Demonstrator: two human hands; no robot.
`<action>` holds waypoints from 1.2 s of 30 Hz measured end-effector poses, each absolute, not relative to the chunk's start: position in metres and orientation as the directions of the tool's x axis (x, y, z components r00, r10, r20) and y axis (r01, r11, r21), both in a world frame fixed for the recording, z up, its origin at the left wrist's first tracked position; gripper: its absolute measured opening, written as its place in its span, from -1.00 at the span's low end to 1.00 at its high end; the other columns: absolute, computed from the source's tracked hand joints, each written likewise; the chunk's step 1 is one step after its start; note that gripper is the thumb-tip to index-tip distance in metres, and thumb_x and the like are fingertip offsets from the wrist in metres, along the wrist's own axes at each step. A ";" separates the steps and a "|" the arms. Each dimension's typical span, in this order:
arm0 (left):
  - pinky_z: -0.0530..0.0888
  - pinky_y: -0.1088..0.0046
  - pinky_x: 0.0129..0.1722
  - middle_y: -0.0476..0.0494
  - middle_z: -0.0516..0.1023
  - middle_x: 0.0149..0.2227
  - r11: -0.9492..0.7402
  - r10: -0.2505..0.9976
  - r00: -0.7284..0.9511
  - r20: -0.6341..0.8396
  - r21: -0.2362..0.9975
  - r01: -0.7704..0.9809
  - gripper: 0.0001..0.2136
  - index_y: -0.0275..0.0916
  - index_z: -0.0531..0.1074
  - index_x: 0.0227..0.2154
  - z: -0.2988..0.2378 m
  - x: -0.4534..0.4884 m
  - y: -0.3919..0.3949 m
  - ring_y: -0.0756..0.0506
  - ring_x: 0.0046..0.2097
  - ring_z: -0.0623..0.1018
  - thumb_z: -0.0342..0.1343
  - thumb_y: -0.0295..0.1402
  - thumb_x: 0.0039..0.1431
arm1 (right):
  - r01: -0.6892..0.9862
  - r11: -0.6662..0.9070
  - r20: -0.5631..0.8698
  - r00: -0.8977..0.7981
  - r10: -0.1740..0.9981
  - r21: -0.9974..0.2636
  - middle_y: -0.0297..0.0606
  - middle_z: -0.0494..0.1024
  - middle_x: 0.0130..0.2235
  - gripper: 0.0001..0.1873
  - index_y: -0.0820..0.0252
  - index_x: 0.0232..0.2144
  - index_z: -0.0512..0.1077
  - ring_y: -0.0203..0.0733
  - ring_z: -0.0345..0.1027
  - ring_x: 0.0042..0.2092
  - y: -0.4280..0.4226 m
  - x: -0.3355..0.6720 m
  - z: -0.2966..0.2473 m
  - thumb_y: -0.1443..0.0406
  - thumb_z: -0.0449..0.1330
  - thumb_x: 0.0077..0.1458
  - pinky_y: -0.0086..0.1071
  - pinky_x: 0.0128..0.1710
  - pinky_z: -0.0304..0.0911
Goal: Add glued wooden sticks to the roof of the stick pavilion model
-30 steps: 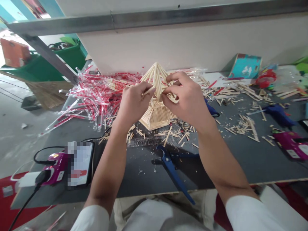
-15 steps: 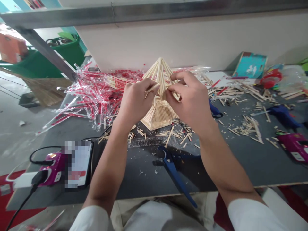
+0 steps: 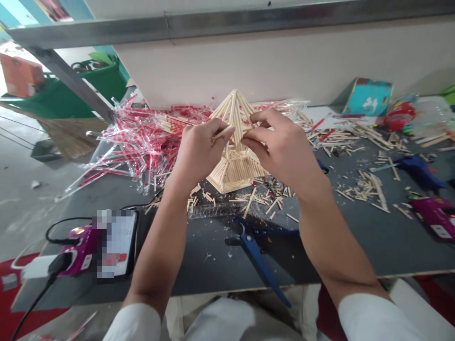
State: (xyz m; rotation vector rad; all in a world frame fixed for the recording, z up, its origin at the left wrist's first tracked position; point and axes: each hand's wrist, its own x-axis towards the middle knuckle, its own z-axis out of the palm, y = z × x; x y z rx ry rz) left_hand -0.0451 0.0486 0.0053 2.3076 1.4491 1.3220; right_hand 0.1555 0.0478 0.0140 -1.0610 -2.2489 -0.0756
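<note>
A pyramid-shaped model of thin wooden sticks (image 3: 233,166) stands on the dark table, its upper cone of sticks rising above a many-sided base. My left hand (image 3: 201,156) pinches a short wooden stick (image 3: 223,133) between thumb and fingers, right against the model's upper part. My right hand (image 3: 280,149) grips that upper part from the right side, with its fingers over the sticks. Both hands hide part of the model's middle.
Loose sticks and shavings litter the dark table (image 3: 199,279). A pile of red-and-clear plastic wrappers (image 3: 142,147) lies to the left. Blue-handled pliers (image 3: 254,248), a steel ruler (image 3: 213,210), a blue glue gun (image 3: 419,171) and purple devices lie around.
The view has shifted slightly. My left hand now sits closer to the model, and the short stick in it points at the model's upper part. My right hand keeps its grip.
</note>
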 end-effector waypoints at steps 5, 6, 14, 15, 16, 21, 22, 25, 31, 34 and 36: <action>0.21 0.41 -0.45 0.09 0.22 -0.62 -0.539 0.766 0.170 0.621 0.475 0.695 -0.80 -0.21 0.43 -0.47 0.006 -0.045 0.049 0.05 -0.52 0.18 0.17 -0.39 0.31 | 0.764 0.626 0.581 -0.441 0.685 -0.157 -0.05 0.54 0.12 -0.75 0.14 -0.19 0.59 0.11 0.45 0.04 0.043 0.150 0.012 0.29 0.08 0.36 0.02 -0.04 0.40; 0.21 0.41 -0.45 0.09 0.22 -0.62 -0.538 0.765 0.173 0.621 0.469 0.700 -0.80 -0.21 0.44 -0.47 0.006 -0.045 0.049 0.05 -0.52 0.18 0.16 -0.39 0.32 | 0.774 0.614 0.585 -0.429 0.689 -0.155 -0.05 0.54 0.12 -0.74 0.15 -0.18 0.58 0.12 0.44 0.06 0.042 0.148 0.011 0.31 0.07 0.36 0.02 -0.03 0.40; 0.23 0.40 -0.44 0.07 0.26 -0.60 -0.530 0.769 0.175 0.615 0.461 0.712 -0.79 -0.20 0.44 -0.45 0.004 -0.046 0.051 0.04 -0.51 0.21 0.14 -0.34 0.34 | 0.782 0.588 0.613 -0.363 0.701 -0.209 -0.05 0.58 0.05 -0.69 0.17 -0.19 0.58 0.13 0.44 0.09 0.043 0.143 0.007 0.34 0.02 0.39 0.07 0.04 0.41; 0.23 0.40 -0.44 0.08 0.24 -0.60 -0.532 0.769 0.173 0.616 0.467 0.706 -0.78 -0.20 0.42 -0.47 0.004 -0.046 0.052 0.04 -0.51 0.21 0.15 -0.34 0.33 | 0.780 0.589 0.607 -0.369 0.704 -0.210 -0.05 0.58 0.05 -0.69 0.17 -0.19 0.58 0.12 0.44 0.09 0.043 0.143 0.008 0.34 0.02 0.39 0.06 0.04 0.41; 0.23 0.41 -0.44 0.08 0.22 -0.61 -0.536 0.768 0.172 0.617 0.473 0.699 -0.77 -0.20 0.40 -0.48 0.004 -0.046 0.052 0.04 -0.51 0.21 0.16 -0.35 0.32 | 0.777 0.595 0.594 -0.384 0.707 -0.207 -0.05 0.57 0.06 -0.70 0.18 -0.19 0.59 0.12 0.44 0.09 0.042 0.144 0.009 0.33 0.03 0.38 0.05 0.04 0.41; 0.23 0.41 -0.42 0.09 0.19 -0.60 -0.553 0.759 0.181 0.625 0.472 0.687 -0.76 -0.21 0.36 -0.50 0.005 -0.046 0.052 0.05 -0.51 0.18 0.16 -0.39 0.31 | 0.770 0.614 0.564 -0.432 0.704 -0.177 -0.06 0.55 0.13 -0.75 0.16 -0.18 0.59 0.15 0.44 0.10 0.039 0.147 0.014 0.32 0.09 0.36 0.07 0.06 0.41; 0.24 0.41 -0.41 0.08 0.20 -0.60 -0.551 0.759 0.183 0.624 0.467 0.692 -0.76 -0.21 0.37 -0.49 0.005 -0.045 0.052 0.04 -0.51 0.17 0.16 -0.39 0.32 | 0.777 0.604 0.572 -0.419 0.705 -0.175 -0.06 0.55 0.13 -0.74 0.15 -0.17 0.59 0.15 0.44 0.11 0.039 0.147 0.013 0.33 0.08 0.36 0.08 0.07 0.40; 0.26 0.41 -0.39 0.09 0.20 -0.60 -0.544 0.760 0.184 0.623 0.456 0.704 -0.78 -0.20 0.37 -0.48 0.005 -0.044 0.052 0.04 -0.51 0.15 0.14 -0.39 0.33 | 0.790 0.586 0.606 -0.379 0.699 -0.183 -0.06 0.57 0.11 -0.73 0.15 -0.19 0.58 0.15 0.44 0.10 0.040 0.143 0.007 0.32 0.06 0.37 0.09 0.07 0.40; 0.21 0.43 -0.44 0.06 0.22 -0.60 -0.547 0.767 0.171 0.618 0.490 0.679 -0.76 -0.21 0.37 -0.50 0.004 -0.045 0.053 0.04 -0.50 0.19 0.13 -0.36 0.32 | 0.781 0.565 0.699 -0.249 0.671 -0.265 -0.05 0.61 -0.01 -0.71 0.18 -0.17 0.54 0.10 0.47 0.04 0.044 0.135 -0.002 0.31 0.01 0.39 0.07 0.05 0.41; 0.19 0.42 -0.45 0.06 0.23 -0.59 -0.545 0.776 0.166 0.609 0.513 0.663 -0.77 -0.22 0.39 -0.49 0.004 -0.046 0.053 0.04 -0.49 0.21 0.14 -0.36 0.32 | 0.721 0.610 0.677 -0.269 0.685 -0.331 -0.08 0.60 -0.03 -0.73 0.14 -0.08 0.51 0.03 0.49 0.01 0.044 0.141 0.003 0.31 0.01 0.40 -0.02 -0.01 0.45; 0.18 0.42 -0.45 0.07 0.20 -0.60 -0.551 0.771 0.167 0.614 0.512 0.659 -0.77 -0.22 0.39 -0.49 0.004 -0.046 0.053 0.04 -0.49 0.19 0.15 -0.38 0.31 | 0.674 0.655 0.664 -0.320 0.676 -0.341 -0.09 0.57 0.02 -0.74 0.08 -0.03 0.50 0.01 0.47 0.04 0.042 0.147 0.008 0.31 0.04 0.39 -0.06 -0.03 0.46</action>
